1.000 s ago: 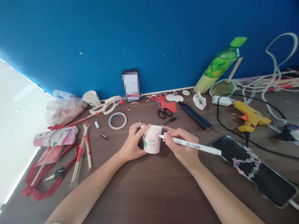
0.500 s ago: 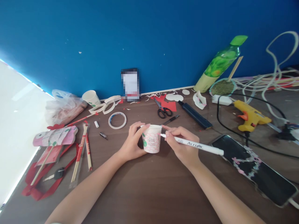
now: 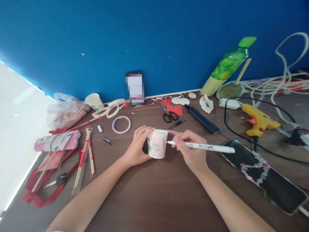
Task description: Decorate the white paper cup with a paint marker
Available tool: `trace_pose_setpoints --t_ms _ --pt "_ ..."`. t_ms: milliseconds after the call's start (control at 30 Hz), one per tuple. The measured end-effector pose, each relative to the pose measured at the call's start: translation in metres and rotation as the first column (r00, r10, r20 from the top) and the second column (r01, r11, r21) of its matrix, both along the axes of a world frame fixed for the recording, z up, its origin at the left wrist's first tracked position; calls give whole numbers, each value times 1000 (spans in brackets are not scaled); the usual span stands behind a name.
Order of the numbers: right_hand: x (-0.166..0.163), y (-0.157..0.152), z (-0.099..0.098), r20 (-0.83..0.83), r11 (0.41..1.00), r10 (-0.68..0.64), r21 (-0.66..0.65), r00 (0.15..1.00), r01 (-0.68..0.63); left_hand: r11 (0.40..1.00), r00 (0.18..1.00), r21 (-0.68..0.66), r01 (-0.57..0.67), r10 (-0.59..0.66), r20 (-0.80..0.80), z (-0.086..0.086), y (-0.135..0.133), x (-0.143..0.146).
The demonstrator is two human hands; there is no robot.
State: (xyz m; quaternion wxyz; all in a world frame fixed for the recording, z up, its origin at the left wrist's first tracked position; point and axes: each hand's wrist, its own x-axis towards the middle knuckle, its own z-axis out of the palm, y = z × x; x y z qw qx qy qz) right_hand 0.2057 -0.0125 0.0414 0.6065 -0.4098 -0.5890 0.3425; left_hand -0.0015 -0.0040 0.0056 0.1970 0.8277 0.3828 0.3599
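A white paper cup with pink scalloped lines and green spots stands upright in the middle of the table. My left hand grips its left side, fingers near the rim and thumb low down. In my right hand is a white acrylic marker, held like a pen. Its pink tip is at the right side of the cup; whether it touches is hard to tell. The index finger of the right hand reaches to the cup's rim.
Behind the cup lie black scissors, a black pen and a tape roll. A phone and a yellow glue gun with cables sit on the right. Wrapped chopsticks and a key lie left.
The marker has swung to a flatter angle, its rear end shifting slightly right and up, its tip slightly lower. The cup has turned or shifted slightly right in my left hand.
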Motion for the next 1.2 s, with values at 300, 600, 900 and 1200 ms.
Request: trace_pose_setpoints --t_ms 300,600,900,1200 --pt "1 4 1 -30 992 125 20 992 -125 994 999 -107 -23 27 40 5 0 1" --pt "-3 3 1 -15 991 124 44 992 -124 999 999 -49 -10 12 37 5 1 1" --pt "-4 3 2 -31 996 84 13 996 -84 1000 999 22 10 -11 32 8 2 2" --pt "-5 5 1 -90 993 117 15 989 -116 999 1000 29 13 -14 27 9 1 2"
